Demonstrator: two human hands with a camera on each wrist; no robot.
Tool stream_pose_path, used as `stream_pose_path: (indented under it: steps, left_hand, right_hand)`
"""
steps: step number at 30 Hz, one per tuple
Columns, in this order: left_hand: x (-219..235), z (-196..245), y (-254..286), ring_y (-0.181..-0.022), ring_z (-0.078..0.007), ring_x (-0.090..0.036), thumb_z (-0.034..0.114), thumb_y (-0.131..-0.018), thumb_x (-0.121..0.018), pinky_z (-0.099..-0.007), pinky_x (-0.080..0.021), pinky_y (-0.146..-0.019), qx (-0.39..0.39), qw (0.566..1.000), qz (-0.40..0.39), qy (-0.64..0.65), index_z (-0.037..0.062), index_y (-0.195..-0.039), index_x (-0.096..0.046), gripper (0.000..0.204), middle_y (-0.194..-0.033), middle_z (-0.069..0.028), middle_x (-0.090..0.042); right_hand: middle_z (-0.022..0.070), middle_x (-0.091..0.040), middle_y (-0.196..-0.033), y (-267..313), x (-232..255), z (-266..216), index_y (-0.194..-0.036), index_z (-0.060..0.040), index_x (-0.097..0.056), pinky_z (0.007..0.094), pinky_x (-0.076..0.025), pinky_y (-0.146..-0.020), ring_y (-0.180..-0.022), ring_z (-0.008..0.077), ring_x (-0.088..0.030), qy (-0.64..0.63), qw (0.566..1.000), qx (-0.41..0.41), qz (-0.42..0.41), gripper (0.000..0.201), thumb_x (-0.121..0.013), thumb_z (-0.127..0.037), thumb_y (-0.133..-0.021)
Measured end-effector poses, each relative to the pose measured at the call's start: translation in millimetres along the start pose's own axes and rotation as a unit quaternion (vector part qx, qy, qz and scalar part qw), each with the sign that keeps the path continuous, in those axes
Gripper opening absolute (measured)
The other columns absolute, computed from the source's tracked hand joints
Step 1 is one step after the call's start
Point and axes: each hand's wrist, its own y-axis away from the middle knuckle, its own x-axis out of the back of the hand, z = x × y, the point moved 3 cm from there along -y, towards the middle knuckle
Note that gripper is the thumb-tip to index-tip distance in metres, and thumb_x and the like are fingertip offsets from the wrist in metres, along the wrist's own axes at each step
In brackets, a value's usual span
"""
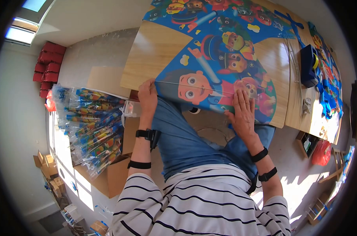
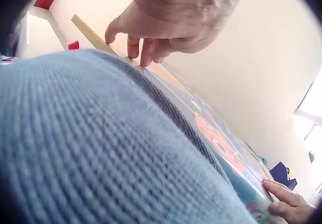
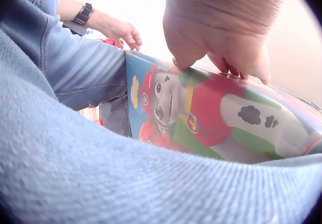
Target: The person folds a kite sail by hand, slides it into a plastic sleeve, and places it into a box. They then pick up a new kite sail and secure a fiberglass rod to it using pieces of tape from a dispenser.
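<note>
A glossy printed sheet (image 1: 225, 59) with cartoon figures lies over a wooden table (image 1: 151, 51), its near part hanging down at the front edge above the person's lap. At the sheet's left corner, the left hand (image 1: 147, 96) rests its fingertips on the edge; in the left wrist view the same hand (image 2: 176, 20) has its fingers pointing down onto the surface. Farther right, the right hand (image 1: 243, 114) lies with extended fingers on the sheet near a thin straight line across it. The right wrist view has the right hand (image 3: 221, 38) over the top of the hanging printed face (image 3: 201, 113).
Wrapped colourful packets (image 1: 96, 129) fill a cardboard box (image 1: 117, 177) at the left. Thin rods (image 1: 294, 74), a dark blue tape dispenser (image 1: 309, 65) and blue ribbons (image 1: 326, 98) lie on the table's right side. Red boxes (image 1: 50, 65) are stacked far left.
</note>
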Motion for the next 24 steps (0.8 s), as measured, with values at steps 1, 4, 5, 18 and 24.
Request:
stream_pose_path:
  steps: [1, 4, 5, 18, 24]
  left_hand:
    - [0.5, 0.8, 0.3, -0.103, -0.0379, -0.063, 0.001, -0.091, -0.061, -0.0449, -0.050, -0.091, 0.003, 1.000, -0.004, -0.002, 0.0025, -0.114, -0.069, 0.024, -0.107, -0.0179, -0.070]
    - [1.0, 3.5, 0.1, -0.104, -0.0374, -0.063, 0.001, -0.091, -0.061, -0.0449, -0.049, -0.092, 0.001, 1.000, -0.004, -0.009, 0.0032, -0.114, -0.069, 0.025, -0.107, -0.0176, -0.070]
    - [0.9, 2.9, 0.4, -0.104, -0.0376, -0.063, 0.000, -0.091, -0.061, -0.0449, -0.049, -0.092, 0.005, 1.000, -0.003, -0.002, 0.0033, -0.114, -0.069, 0.025, -0.108, -0.0176, -0.070]
    - [0.9, -0.7, 1.1, -0.107, -0.0390, -0.063, -0.003, -0.087, -0.061, -0.0445, -0.050, -0.094, 0.011, 1.000, -0.016, -0.013, 0.0040, -0.117, -0.069, 0.032, -0.112, -0.0185, -0.070]
    - [0.2, -12.1, -0.1, -0.108, -0.0393, -0.063, -0.003, -0.088, -0.059, -0.0447, -0.050, -0.094, 0.008, 1.000, -0.003, 0.012, 0.0037, -0.116, -0.068, 0.031, -0.113, -0.0187, -0.070]
  right_hand:
    - [0.0140, -0.028, -0.167, 0.0, 0.2, -0.2, -0.156, -0.0008, -0.035, 0.0577, -0.018, -0.123, -0.156, 0.0322, -0.022, -0.001, 1.000, -0.001, 0.000, 0.087, -0.076, -0.033, -0.086]
    - [0.0139, -0.028, -0.167, 0.0, 0.8, -0.6, -0.156, -0.0010, -0.035, 0.0580, -0.018, -0.123, -0.156, 0.0321, -0.022, -0.003, 1.000, 0.000, 0.000, 0.087, -0.076, -0.033, -0.086]
    - [0.0139, -0.028, -0.167, 0.0, 0.9, -0.7, -0.156, -0.0011, -0.035, 0.0580, -0.018, -0.123, -0.156, 0.0321, -0.022, -0.003, 1.000, -0.001, 0.000, 0.087, -0.076, -0.034, -0.086]
    - [0.0113, -0.029, -0.166, 1.1, -3.6, 1.9, -0.157, -0.0026, -0.034, 0.0589, -0.018, -0.123, -0.156, 0.0299, -0.023, -0.002, 1.000, -0.007, -0.002, 0.090, -0.077, -0.036, -0.085]
    - [0.0118, -0.029, -0.166, 0.1, -2.0, 0.3, -0.158, -0.0026, -0.033, 0.0590, -0.019, -0.123, -0.156, 0.0300, -0.023, 0.004, 1.000, -0.006, -0.001, 0.090, -0.076, -0.036, -0.086]
